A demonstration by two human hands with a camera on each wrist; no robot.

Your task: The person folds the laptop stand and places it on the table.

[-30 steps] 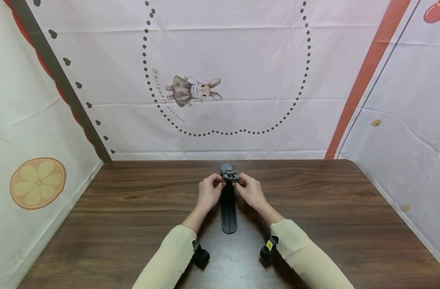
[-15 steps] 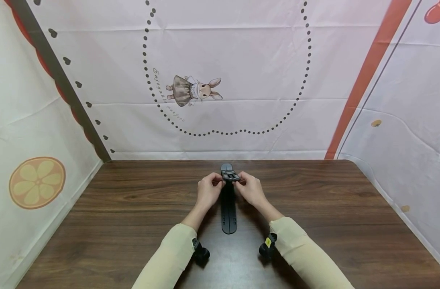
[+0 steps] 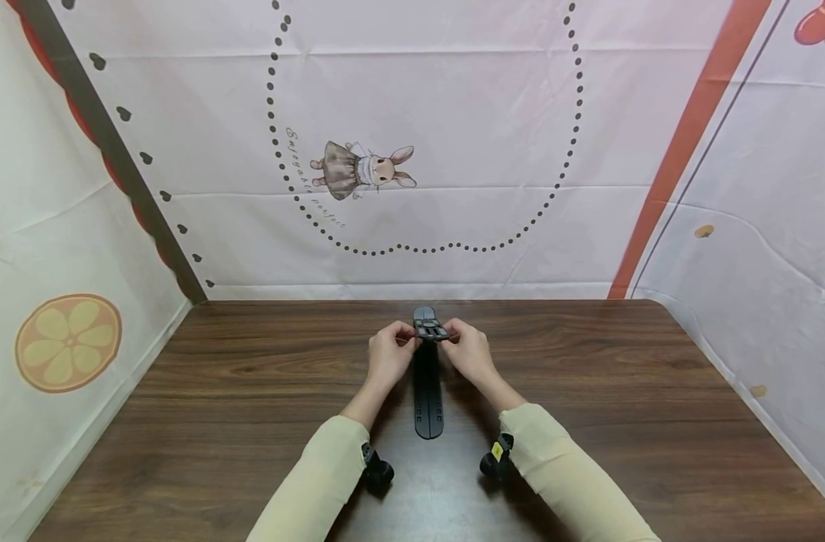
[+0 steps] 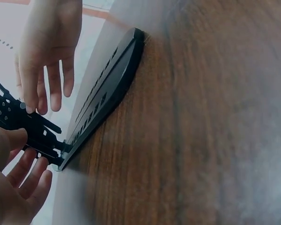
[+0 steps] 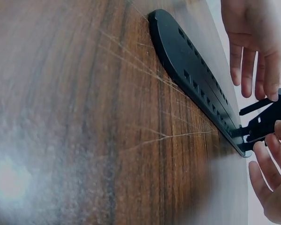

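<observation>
A black folding stand (image 3: 428,399) lies lengthwise on the table, its long slotted base pointing toward me. At the base's far end a hinged bracket (image 3: 430,329) rises, seen from the side in the left wrist view. My left hand (image 3: 388,357) pinches the bracket's left side between thumb and fingers. On the opposite side my right hand (image 3: 470,354) pinches it too. In the right wrist view the hinge (image 5: 243,136) joins the bracket to the base, and the right hand's lower fingers (image 5: 267,171) spread loosely beside it.
The brown wooden table (image 3: 250,406) surrounds the stand. A white printed cloth (image 3: 480,135) hangs right behind the table's back edge, with more cloth along both sides. Small black wrist cameras (image 3: 377,476) hang inward from both sleeves.
The right forearm has shifted slightly inward and up. Both hands keep their hold on the bracket; the stand's base stays in place.
</observation>
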